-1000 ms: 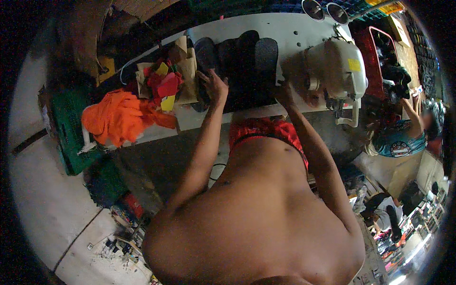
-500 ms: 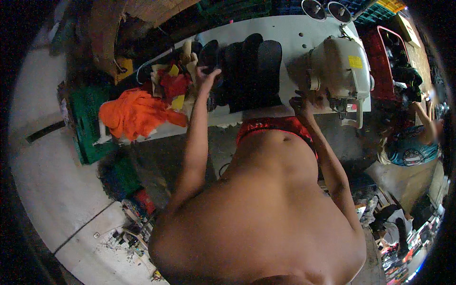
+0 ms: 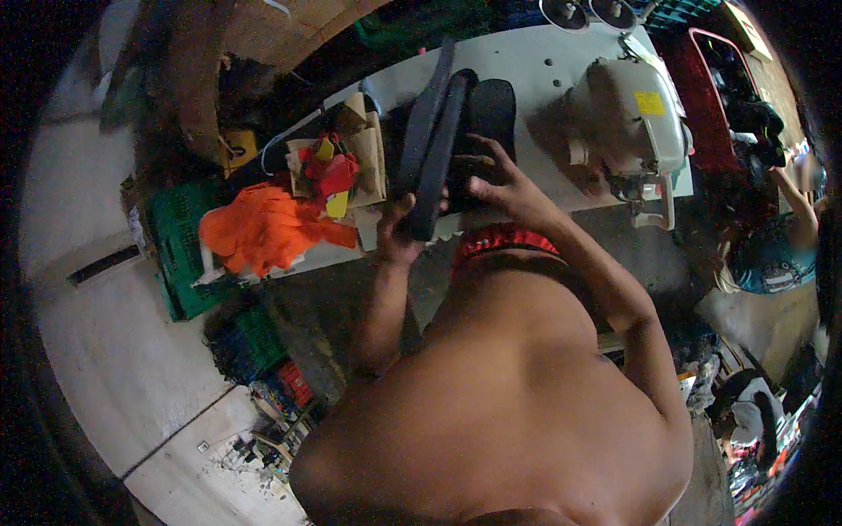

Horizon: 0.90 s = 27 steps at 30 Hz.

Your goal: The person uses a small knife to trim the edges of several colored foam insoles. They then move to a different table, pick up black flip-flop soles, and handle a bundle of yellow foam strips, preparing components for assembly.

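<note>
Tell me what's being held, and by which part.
The left hand holds long black pieces by their near end; whether the right hand, beside them, grips anything cannot be told.

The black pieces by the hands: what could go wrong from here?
The raised black pieces could slide apart: they are tilted on edge, with the left hand near their lower ends.
Those ends are by the near edge of the table, so a slip might send one off it.
If swung left, they might knock the red scraps lying on brown paper close by.
</note>
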Each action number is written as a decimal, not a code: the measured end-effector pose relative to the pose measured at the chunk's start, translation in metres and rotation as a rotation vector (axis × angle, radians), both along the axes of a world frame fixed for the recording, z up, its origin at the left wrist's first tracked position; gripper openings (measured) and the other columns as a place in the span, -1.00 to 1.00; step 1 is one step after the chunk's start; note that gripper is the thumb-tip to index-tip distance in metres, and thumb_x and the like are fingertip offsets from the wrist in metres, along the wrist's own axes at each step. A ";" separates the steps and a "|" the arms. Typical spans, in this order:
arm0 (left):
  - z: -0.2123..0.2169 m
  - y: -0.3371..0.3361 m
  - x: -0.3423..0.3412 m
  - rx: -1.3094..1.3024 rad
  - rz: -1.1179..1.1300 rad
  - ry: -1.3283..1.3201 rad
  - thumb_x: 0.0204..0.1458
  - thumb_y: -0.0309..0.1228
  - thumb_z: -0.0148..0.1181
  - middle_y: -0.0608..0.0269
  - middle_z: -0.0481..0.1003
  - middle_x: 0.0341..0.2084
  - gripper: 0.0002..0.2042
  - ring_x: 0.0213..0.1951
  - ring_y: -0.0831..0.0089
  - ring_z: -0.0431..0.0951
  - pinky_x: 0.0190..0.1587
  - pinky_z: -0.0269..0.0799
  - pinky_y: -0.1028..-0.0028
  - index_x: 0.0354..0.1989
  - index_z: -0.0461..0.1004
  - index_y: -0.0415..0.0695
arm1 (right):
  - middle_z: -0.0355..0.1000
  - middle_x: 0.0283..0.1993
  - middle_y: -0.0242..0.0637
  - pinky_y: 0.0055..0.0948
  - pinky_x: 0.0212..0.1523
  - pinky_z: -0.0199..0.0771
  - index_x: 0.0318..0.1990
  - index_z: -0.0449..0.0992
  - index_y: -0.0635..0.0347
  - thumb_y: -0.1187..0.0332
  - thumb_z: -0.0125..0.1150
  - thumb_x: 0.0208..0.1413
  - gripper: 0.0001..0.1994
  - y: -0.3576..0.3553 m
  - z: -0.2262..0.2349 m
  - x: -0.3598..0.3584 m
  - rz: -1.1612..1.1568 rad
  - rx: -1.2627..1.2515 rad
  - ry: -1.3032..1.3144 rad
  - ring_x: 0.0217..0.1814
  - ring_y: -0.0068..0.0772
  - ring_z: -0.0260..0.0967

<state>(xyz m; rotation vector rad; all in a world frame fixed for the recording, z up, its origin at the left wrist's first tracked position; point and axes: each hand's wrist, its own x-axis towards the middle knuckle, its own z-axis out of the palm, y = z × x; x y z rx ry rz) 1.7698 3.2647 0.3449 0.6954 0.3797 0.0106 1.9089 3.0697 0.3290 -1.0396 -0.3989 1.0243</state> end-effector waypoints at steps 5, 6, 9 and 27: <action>-0.014 -0.031 -0.006 0.633 -0.122 -0.026 0.22 -0.11 0.22 0.18 0.35 0.20 -0.41 0.18 0.28 0.38 0.26 0.28 0.29 0.34 0.26 -0.13 | 0.13 0.44 0.06 -0.14 0.44 0.11 0.52 -0.16 0.14 0.02 0.45 0.08 0.03 -0.005 0.038 -0.006 -0.155 -0.160 0.084 0.46 -0.12 0.14; -0.016 -0.028 -0.004 0.708 -0.102 0.016 0.24 -0.10 0.20 0.17 0.35 0.20 -0.42 0.19 0.27 0.38 0.27 0.26 0.28 0.34 0.27 -0.15 | 0.16 0.42 0.04 -0.15 0.42 0.13 0.51 -0.13 0.15 0.05 0.43 0.08 0.00 -0.008 0.040 -0.006 -0.170 -0.237 0.128 0.43 -0.14 0.16; -0.017 -0.014 0.003 0.976 -0.074 0.070 0.30 -0.10 0.09 0.12 0.36 0.22 -0.46 0.23 0.24 0.36 0.30 0.22 0.28 0.31 0.30 -0.20 | 0.24 0.35 -0.05 -0.17 0.38 0.19 0.47 -0.03 0.16 0.14 0.37 0.05 -0.10 -0.024 0.036 -0.008 -0.235 -0.363 0.176 0.35 -0.18 0.24; 0.032 -0.037 0.035 0.714 -0.201 -0.104 0.19 0.06 0.10 -0.11 0.49 0.14 -0.37 0.02 0.26 0.60 0.11 0.41 0.31 0.22 0.36 -0.25 | 0.51 -0.17 -0.29 -0.06 0.04 0.48 -0.10 0.51 0.07 0.10 0.22 0.16 -0.71 -0.150 -0.084 -0.016 -0.810 0.083 0.847 -0.05 -0.14 0.46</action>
